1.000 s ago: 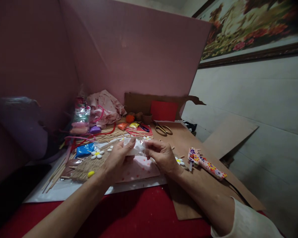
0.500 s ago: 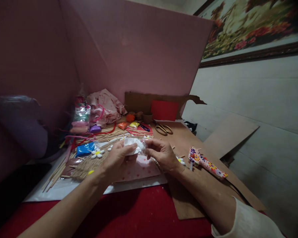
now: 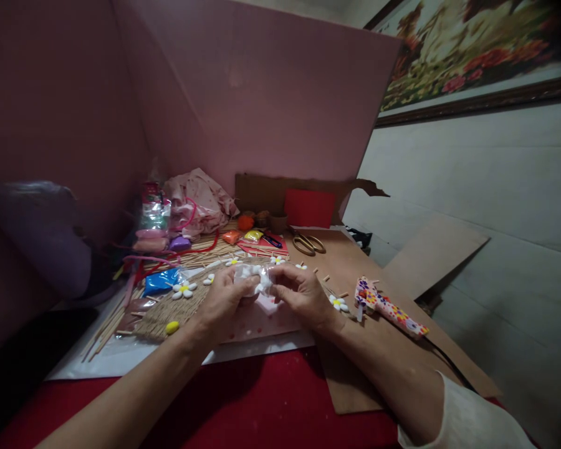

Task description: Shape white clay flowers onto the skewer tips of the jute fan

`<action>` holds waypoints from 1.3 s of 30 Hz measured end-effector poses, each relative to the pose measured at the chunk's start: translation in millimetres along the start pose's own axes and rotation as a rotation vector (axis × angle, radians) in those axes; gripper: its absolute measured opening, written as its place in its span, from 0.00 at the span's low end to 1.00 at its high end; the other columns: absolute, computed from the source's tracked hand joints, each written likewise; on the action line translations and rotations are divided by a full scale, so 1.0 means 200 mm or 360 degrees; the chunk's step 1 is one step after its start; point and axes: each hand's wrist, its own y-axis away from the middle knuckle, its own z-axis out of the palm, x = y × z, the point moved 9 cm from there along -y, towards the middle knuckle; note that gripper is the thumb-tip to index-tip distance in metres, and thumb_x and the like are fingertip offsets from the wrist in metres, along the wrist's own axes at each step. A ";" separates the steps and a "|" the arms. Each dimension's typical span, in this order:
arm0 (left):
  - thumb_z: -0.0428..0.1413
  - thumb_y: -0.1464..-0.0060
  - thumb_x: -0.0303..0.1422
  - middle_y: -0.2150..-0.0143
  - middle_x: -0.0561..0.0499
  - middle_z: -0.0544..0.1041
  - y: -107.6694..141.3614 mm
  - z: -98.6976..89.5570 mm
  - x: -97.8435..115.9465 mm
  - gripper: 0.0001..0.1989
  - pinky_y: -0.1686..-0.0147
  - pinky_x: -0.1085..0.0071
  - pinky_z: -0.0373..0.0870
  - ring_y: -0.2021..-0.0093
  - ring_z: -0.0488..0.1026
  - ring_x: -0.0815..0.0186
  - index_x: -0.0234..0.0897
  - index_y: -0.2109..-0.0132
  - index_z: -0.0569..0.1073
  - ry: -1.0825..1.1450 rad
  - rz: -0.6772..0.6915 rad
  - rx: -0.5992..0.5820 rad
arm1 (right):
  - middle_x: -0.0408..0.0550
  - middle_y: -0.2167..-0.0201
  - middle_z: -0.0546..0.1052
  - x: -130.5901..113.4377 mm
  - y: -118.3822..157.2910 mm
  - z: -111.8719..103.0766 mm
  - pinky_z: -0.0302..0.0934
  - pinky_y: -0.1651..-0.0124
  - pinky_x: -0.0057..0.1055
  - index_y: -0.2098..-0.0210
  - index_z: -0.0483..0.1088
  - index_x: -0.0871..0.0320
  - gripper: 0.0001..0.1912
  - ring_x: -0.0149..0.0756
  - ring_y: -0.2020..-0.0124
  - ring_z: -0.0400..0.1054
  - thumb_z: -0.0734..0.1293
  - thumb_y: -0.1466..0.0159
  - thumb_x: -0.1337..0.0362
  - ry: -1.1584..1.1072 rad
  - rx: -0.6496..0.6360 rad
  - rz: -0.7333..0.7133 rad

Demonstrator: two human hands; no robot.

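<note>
Both hands meet over a twine-wrapped fan-shaped piece with sticks along its rim. A clear bag of white clay is between them. My left hand has its fingers closed on the bag's left side, and my right hand pinches its right side. White flowers with yellow centres, one at the left and one at the right, sit near the piece's edge. A yellow lump lies beside my left wrist. Pink dotted fabric shows beneath the hands.
Gold-handled scissors lie on brown cardboard. A flower-patterned glue gun with a black cord is at the right. A blue clay packet, a purple packet and crumpled pink fabric are at the left and back.
The bag of white clay is now more bunched between my hands, which have drawn slightly closer together. My left forearm has shifted a little, and more of the yellow lump shows.
</note>
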 end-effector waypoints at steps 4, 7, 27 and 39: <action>0.59 0.54 0.40 0.80 0.58 0.64 0.00 0.01 -0.01 0.14 0.82 0.79 0.53 0.82 0.57 0.76 0.35 0.73 0.66 -0.0022 -0.0059 -0.0027 | 0.43 0.72 0.72 0.00 -0.01 -0.02 0.64 0.72 0.26 0.67 0.72 0.58 0.07 0.28 0.74 0.65 0.69 0.47 0.69 -0.0014 0.0005 0.0008; 0.60 0.56 0.41 0.78 0.57 0.67 -0.01 -0.04 0.00 0.14 0.82 0.79 0.55 0.81 0.60 0.75 0.35 0.71 0.68 -0.0103 -0.0049 0.0117 | 0.45 0.70 0.72 -0.01 -0.01 0.00 0.65 0.71 0.26 0.67 0.73 0.58 0.08 0.30 0.72 0.66 0.69 0.48 0.70 0.0003 -0.0046 -0.0026; 0.63 0.61 0.34 0.78 0.55 0.71 -0.02 -0.05 -0.03 0.12 0.79 0.77 0.59 0.80 0.65 0.73 0.34 0.69 0.68 -0.0033 -0.0050 0.0065 | 0.45 0.71 0.72 -0.01 0.00 0.01 0.64 0.68 0.29 0.67 0.72 0.58 0.07 0.31 0.72 0.66 0.68 0.47 0.70 0.0097 -0.0040 -0.0060; 0.59 0.53 0.36 0.74 0.54 0.69 -0.01 0.02 -0.03 0.11 0.78 0.78 0.58 0.76 0.64 0.74 0.33 0.66 0.68 -0.0016 -0.0129 -0.0165 | 0.45 0.72 0.72 0.03 -0.01 -0.02 0.62 0.67 0.30 0.66 0.70 0.59 0.05 0.33 0.71 0.66 0.66 0.43 0.65 0.0220 0.0011 -0.0044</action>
